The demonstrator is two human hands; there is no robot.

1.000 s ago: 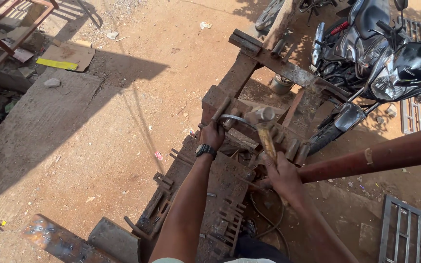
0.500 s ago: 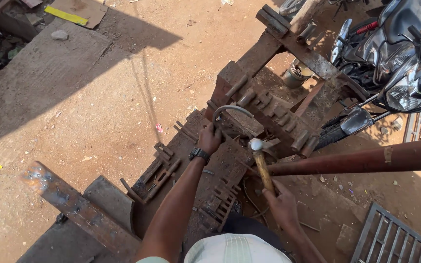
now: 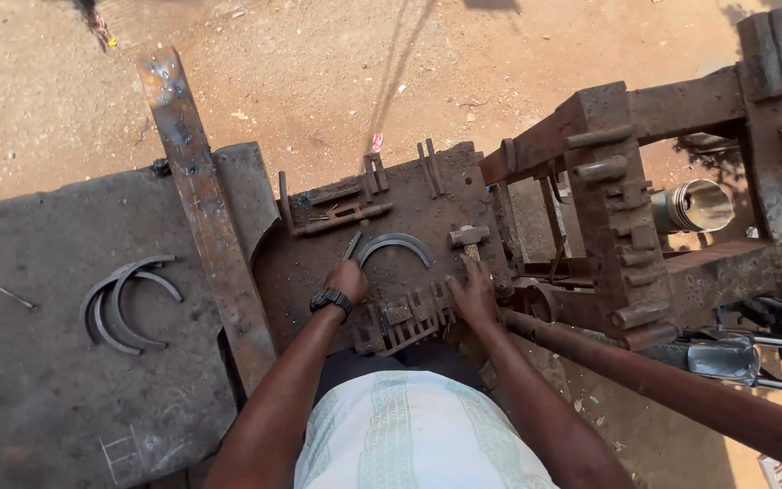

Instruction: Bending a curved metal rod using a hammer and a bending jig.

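Left hand (image 3: pixel 348 279) rests fingers-down on the steel worktop (image 3: pixel 319 263), touching the left end of a curved strip (image 3: pixel 396 246); fingers look curled, and I can't tell if they pinch the strip or only press it. Right hand (image 3: pixel 474 294) is wrapped on a hammer (image 3: pixel 469 238) handle, head lying at 12 o'clock from the hand, just right of the strip's other end.

Strip sits arch-up, flat on the worktop, between both hands.

To do this well, my read: pin the strip's left end hard so it won't skid, keep those fingers out from under the hammer head, strike flat not edge-on.

Around: row of welded pegs (image 3: pixel 405 317) at 6 o'clock of the strip, close to both wrists, a snag for knuckles. Rod (image 3: pixel 341 218) and upright pins lie at 11 o'clock. Rusty bar (image 3: pixel 205 208) runs diagonally at 9 o'clock. Finished curved pieces (image 3: pixel 124 299) lie well apart at 9 o'clock on a grey slab (image 3: pixel 38 362). Bending frame (image 3: pixel 613 190) stands at 3 o'clock, with a long pipe (image 3: pixel 681 389) running beside the right forearm, which limits swing room. Piston (image 3: pixel 694 206) beyond the frame. Dirt ground (image 3: pixel 319 72) at 12 o'clock.
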